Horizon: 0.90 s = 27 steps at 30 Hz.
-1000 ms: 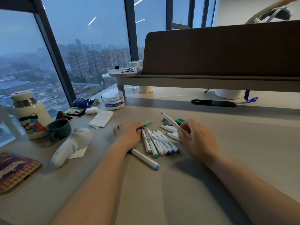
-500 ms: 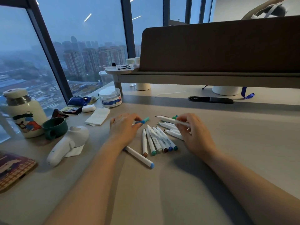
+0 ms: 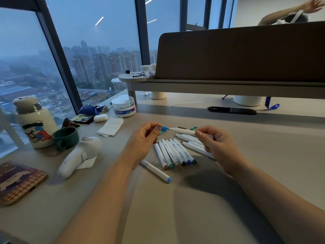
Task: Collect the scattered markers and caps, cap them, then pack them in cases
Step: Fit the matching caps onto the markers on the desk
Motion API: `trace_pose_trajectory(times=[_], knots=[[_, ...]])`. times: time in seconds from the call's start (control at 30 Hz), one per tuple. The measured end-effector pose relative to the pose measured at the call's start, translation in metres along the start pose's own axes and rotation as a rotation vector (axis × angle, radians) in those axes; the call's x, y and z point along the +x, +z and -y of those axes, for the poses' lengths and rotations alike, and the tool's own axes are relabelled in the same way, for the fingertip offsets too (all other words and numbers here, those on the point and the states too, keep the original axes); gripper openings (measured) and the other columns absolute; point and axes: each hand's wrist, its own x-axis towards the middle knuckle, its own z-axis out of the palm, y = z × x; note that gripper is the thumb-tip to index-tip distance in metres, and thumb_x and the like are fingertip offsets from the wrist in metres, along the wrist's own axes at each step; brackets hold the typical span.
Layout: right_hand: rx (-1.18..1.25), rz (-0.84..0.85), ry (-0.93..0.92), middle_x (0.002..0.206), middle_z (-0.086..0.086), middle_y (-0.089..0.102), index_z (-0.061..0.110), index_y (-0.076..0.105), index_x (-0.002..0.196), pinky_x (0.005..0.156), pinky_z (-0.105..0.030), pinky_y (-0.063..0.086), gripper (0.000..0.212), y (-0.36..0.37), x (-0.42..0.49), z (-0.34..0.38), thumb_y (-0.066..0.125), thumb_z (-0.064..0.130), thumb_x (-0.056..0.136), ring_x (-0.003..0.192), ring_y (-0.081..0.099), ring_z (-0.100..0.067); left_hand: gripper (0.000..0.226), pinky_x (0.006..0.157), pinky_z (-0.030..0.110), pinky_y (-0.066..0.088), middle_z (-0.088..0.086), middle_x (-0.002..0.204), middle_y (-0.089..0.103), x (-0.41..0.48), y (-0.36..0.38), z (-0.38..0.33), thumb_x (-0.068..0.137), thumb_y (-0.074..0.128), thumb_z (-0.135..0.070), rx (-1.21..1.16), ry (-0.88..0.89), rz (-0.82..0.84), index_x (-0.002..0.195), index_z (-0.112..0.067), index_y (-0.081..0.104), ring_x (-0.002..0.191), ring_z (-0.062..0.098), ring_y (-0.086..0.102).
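Note:
My left hand pinches a blue cap between thumb and fingertips. My right hand holds a white uncapped marker level above the desk, its tip touching the cap's mouth. Below them several capped white markers lie side by side in a row, coloured ends toward me. One more capped marker with a light blue end lies apart in front. Several uncapped markers rest under my right hand, and loose caps sit behind the held marker.
On the left stand a white bottle, a dark green mug, a white handheld device, a folded tissue, a clear tub and a patterned case. A raised shelf with a brown panel runs behind.
Both hands have lifted off the desk. The left hand picked up the blue cap and the right hand swung its marker level, bringing tip and cap together.

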Motion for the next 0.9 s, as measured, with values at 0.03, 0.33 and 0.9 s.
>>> trace_pose_trajectory(times=[0.03,0.33,0.9], knots=[[-0.010,-0.002,-0.002,0.057,0.013,0.052,0.019,0.071,0.091,0.058,-0.024,0.032,0.013,0.000,0.000,0.000,0.062,0.028,0.088,0.056,0.039,-0.004,0.024,0.071,0.017,0.046,-0.008,0.084,0.057,0.000,0.000,-0.001,0.097,0.046,-0.025,0.003,0.000,0.002,0.117,-0.019,0.058,0.080,0.008,0.054],[-0.169,0.042,-0.086,0.073,0.006,0.060,0.018,0.066,0.097,0.055,-0.010,0.041,0.009,0.012,-0.009,0.010,0.058,0.015,0.093,0.059,0.052,0.003,0.018,0.067,0.011,0.047,-0.004,0.079,0.056,-0.001,0.005,-0.001,0.097,0.047,-0.024,0.084,0.081,0.039,0.108,-0.020,0.061,0.074,0.006,0.051],[-0.315,0.033,-0.200,0.082,0.001,0.063,0.030,0.058,0.099,0.060,-0.017,0.050,0.018,0.029,-0.024,0.015,0.065,0.018,0.088,0.070,0.058,-0.009,0.018,0.078,0.024,0.049,-0.002,0.085,0.055,-0.002,-0.010,-0.002,0.100,0.039,-0.021,-0.008,-0.004,0.037,0.096,-0.020,0.056,0.081,0.011,0.054]])
